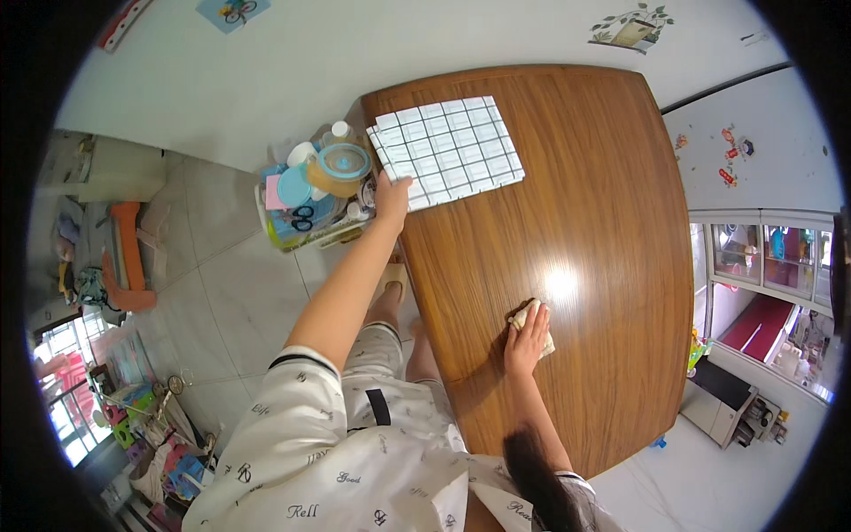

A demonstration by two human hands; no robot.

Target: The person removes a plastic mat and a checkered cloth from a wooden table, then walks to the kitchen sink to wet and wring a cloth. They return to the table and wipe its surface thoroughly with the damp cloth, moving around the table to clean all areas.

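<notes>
My left hand grips the near left corner of a folded white cloth with a dark grid pattern, at the left end of a brown wooden table. The folded cloth lies flat on the tabletop. Under my right hand is a crumpled pale cleaning cloth, pressed on the table with my fingers spread over it. A bright light reflection shows on the wood just beyond it.
Left of the table stands a storage bin with a blue-lidded container, black-handled scissors and bottles. A white wall runs along the far side. A low cabinet stands at the right.
</notes>
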